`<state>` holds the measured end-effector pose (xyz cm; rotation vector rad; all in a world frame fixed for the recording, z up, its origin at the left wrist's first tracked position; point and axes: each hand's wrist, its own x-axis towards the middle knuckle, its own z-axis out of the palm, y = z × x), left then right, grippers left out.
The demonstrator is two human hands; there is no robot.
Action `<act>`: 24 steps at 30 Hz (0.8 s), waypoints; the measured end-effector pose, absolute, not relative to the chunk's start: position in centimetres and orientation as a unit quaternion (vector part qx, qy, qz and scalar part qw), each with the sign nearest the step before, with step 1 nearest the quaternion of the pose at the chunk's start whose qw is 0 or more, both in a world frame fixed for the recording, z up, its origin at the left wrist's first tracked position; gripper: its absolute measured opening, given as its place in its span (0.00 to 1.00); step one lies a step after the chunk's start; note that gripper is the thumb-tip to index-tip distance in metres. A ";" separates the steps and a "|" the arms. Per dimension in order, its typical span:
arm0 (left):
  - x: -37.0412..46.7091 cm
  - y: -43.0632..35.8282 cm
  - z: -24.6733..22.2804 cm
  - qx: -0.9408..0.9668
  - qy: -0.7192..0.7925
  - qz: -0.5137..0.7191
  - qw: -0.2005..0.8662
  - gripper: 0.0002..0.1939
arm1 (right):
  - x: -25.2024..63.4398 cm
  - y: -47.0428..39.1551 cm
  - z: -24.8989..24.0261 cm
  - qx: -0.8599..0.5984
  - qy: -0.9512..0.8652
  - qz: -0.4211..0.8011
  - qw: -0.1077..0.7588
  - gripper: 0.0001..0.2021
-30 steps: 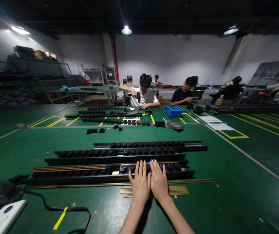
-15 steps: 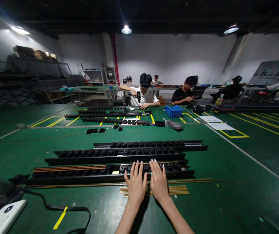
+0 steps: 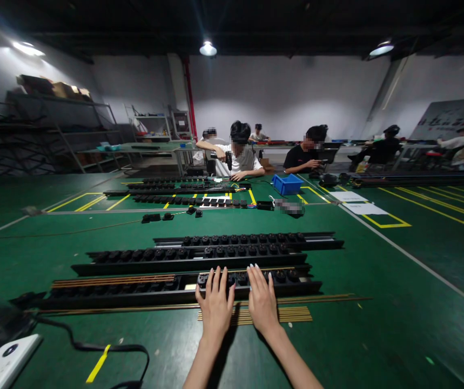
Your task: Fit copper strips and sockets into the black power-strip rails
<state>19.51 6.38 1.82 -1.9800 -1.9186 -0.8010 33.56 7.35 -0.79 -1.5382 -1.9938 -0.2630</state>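
Note:
My left hand [image 3: 216,302] lies over the nearest black channel rail [image 3: 134,298], its fingers stretched out and apart on the row of round black modules. My right hand [image 3: 263,300] rests beside it on the same row, fingers extended and close together. No held thing shows in either hand. A thin brass rod runs along the rail's far side near my fingertips. Under my wrists, several short brass rods [image 3: 292,314] lie side by side on the table, partly hidden. Copper-coloured rods [image 3: 114,281] lie on top of the rail's left part.
Two similar rails [image 3: 191,263] lie just beyond on the green table [image 3: 377,335]. At front left are a white phone [image 3: 7,361] and a black strap [image 3: 94,347]. Across the table, a person [image 3: 240,159] works with a power drill near a blue bin [image 3: 287,185].
My left hand has slid a little to the left along the rail, widening the gap between my hands. My right hand stays nearly in place. The view has shifted slightly.

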 end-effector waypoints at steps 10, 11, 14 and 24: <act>18.5 6.5 1.4 -0.659 -0.679 -0.290 0.145 0.23 | 33.6 7.3 -0.7 -0.581 -0.756 -0.105 0.284 0.33; 18.4 6.5 1.3 -0.661 -0.677 -0.289 0.145 0.23 | 33.6 7.3 -0.7 -0.581 -0.756 -0.106 0.282 0.33; 18.1 6.5 1.1 -0.669 -0.671 -0.283 0.144 0.22 | 33.6 7.3 -0.8 -0.583 -0.755 -0.110 0.281 0.33; 16.5 7.0 0.3 -0.670 -0.667 -0.295 0.142 0.22 | 33.6 7.4 -0.9 -0.577 -0.753 -0.118 0.293 0.35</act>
